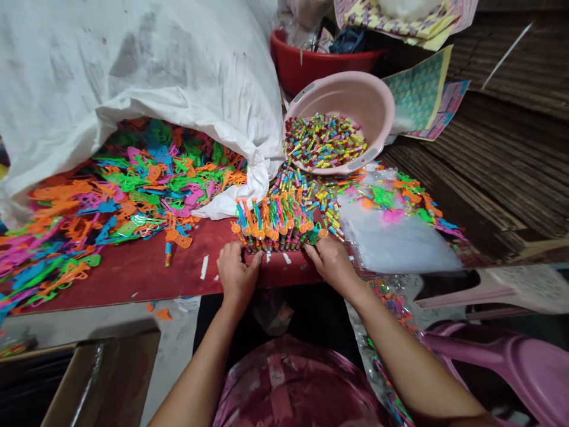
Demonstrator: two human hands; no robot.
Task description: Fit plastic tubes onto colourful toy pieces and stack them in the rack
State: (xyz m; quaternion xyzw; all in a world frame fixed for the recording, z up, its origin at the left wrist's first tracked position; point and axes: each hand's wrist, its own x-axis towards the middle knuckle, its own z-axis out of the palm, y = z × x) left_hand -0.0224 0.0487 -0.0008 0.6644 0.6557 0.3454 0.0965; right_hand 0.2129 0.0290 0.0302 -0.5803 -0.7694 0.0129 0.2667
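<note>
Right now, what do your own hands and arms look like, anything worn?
Left hand and right hand: ungloved, five-fingered. Forearms bare, no sleeves, watch or bracelet visible. Rings: can't tell. Mottled maroon-and-pink garment on the torso.

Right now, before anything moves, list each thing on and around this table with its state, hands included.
Left hand: curled at the row's left end
Right hand: curled at the row's right end
Row: packed with bright plastic pieces, standing up
Sack: open, pieces spilling out
Pink basin: partly filled with small tubes
Red basin: holding plastic and other items
Clear bags: lying flat, pieces on top
</note>
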